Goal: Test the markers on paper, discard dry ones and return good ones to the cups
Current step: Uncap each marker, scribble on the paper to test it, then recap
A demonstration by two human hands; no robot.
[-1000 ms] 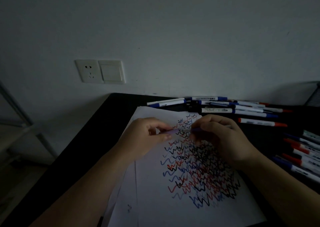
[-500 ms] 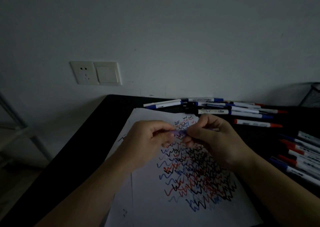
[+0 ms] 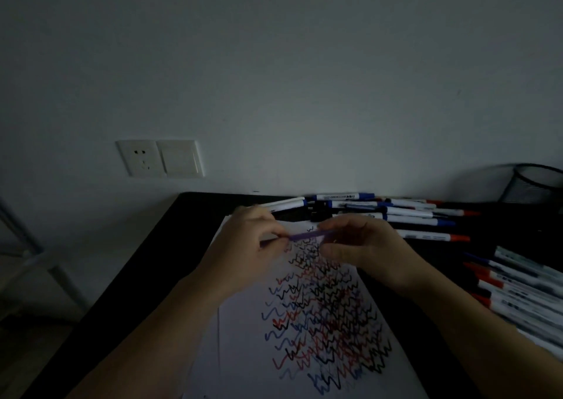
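Both of your hands hold one blue marker (image 3: pixel 307 234) level above the far end of the paper (image 3: pixel 243 353): left hand (image 3: pixel 249 246) pinches one end, right hand (image 3: pixel 362 246) curls round the other. Loose markers (image 3: pixel 420 215) line the table's (image 3: pixel 146 264) far edge.

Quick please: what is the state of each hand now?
Left hand: pinches one end of the blue marker.
Right hand: grips the marker's other end.
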